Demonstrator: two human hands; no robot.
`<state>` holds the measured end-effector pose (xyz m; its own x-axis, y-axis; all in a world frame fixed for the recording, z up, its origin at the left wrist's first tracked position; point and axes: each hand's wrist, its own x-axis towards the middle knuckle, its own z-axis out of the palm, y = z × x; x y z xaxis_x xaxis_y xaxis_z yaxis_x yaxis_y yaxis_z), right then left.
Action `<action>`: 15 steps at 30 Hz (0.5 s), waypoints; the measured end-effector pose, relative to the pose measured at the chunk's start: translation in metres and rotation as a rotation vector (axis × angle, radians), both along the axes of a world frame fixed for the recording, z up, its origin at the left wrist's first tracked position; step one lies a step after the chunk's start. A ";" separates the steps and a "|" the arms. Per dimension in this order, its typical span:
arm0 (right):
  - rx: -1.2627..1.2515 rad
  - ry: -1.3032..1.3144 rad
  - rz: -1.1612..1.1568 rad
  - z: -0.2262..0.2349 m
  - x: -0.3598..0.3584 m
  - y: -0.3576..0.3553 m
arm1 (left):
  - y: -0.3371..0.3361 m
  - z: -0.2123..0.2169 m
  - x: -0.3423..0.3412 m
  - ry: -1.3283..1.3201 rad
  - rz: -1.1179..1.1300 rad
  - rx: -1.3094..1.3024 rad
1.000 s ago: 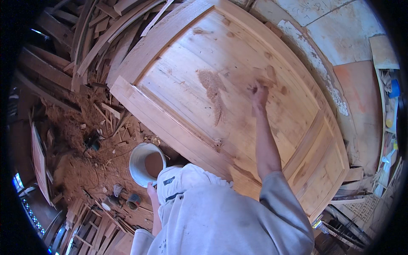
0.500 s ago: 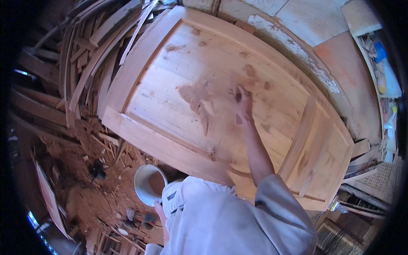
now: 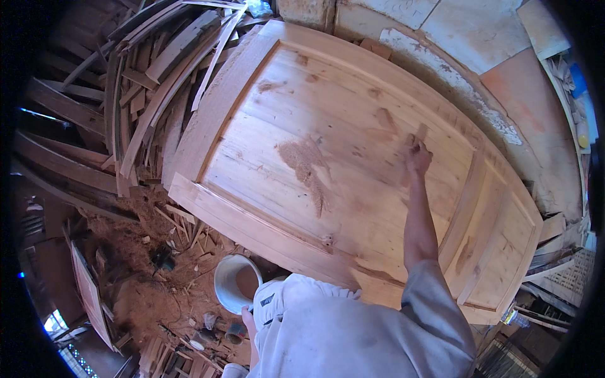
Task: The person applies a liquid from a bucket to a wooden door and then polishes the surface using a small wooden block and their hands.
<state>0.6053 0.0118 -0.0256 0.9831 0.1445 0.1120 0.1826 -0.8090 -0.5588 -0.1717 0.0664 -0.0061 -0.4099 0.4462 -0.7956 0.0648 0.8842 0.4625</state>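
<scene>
A panelled wooden door (image 3: 353, 208) lies flat before me, with brown patches of paste smeared over its boards. A heap of brown, sawdust-like material (image 3: 301, 162) sits left of the middle of its large panel. Over the panel's right part, my right hand (image 3: 418, 157) is closed around a small flat tan piece (image 3: 421, 131), which may be a spreader. At the door's near edge stands a white bucket (image 3: 222, 283) with something brown inside. My left hand (image 3: 247, 315) is at the bucket's rim, seemingly gripping it; its fingers are mostly hidden.
Scrap boards and offcuts (image 3: 148, 82) are piled high left of the door. Sawdust and wood chips (image 3: 148, 283) cover the floor at lower left. A whitish ledge (image 3: 441, 69) runs along the far side. A reddish board (image 3: 85, 290) leans at far left.
My right hand has moved right across the panel, and the tan piece now points away from me. The whole view has shifted slightly; the bucket and my left hand keep their places.
</scene>
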 end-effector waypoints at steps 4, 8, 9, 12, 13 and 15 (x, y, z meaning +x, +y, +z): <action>-0.013 -0.086 0.206 -0.005 -0.001 0.047 | 0.002 -0.025 -0.028 0.054 -0.103 -0.009; -0.064 -0.306 0.457 -0.001 -0.031 0.085 | -0.003 -0.028 -0.029 0.032 -0.082 -0.047; -0.077 -0.312 0.446 0.002 -0.031 0.077 | -0.001 -0.024 -0.020 0.080 -0.148 -0.043; 0.052 -0.226 0.419 0.004 -0.025 0.065 | -0.001 -0.016 -0.021 0.083 -0.187 -0.027; 0.052 -0.179 0.354 0.003 -0.012 0.049 | -0.001 -0.016 -0.022 0.084 -0.184 -0.029; 0.055 -0.123 0.295 0.002 0.008 0.031 | -0.002 -0.018 -0.029 0.050 -0.109 -0.041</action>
<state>0.6128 0.0432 -0.0240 0.8783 0.4119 0.2429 0.4737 -0.6803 -0.5593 -0.2009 0.0646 -0.0237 -0.4007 0.4576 -0.7938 0.1834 0.8889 0.4198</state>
